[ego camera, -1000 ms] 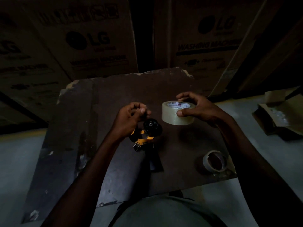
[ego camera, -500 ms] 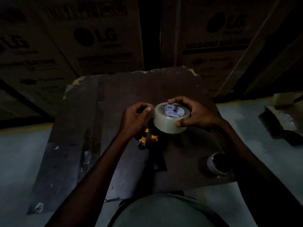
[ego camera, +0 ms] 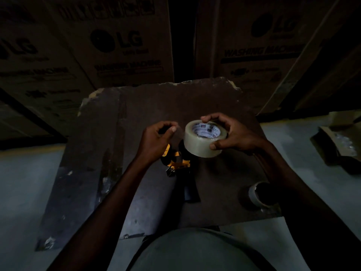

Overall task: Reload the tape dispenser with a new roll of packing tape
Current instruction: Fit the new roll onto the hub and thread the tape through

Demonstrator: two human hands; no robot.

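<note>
Two hands work above a dark bench point(ego camera: 148, 106) in dim light. The right hand point(ego camera: 237, 133) grips the new tape roll point(ego camera: 203, 140), fingers over its top rim and thumb on its outer wall, holding it tilted just above the tape dispenser point(ego camera: 176, 163). The left hand point(ego camera: 156, 139) is closed in a pinch, thumb against forefinger, just left of the roll; whatever it pinches cannot be resolved. The dispenser, black and orange, lies on the bench between the hands. An empty tape core point(ego camera: 254, 193) lies near the bench's right edge. Printed cardboard cartons point(ego camera: 117, 45) stand behind.
</note>
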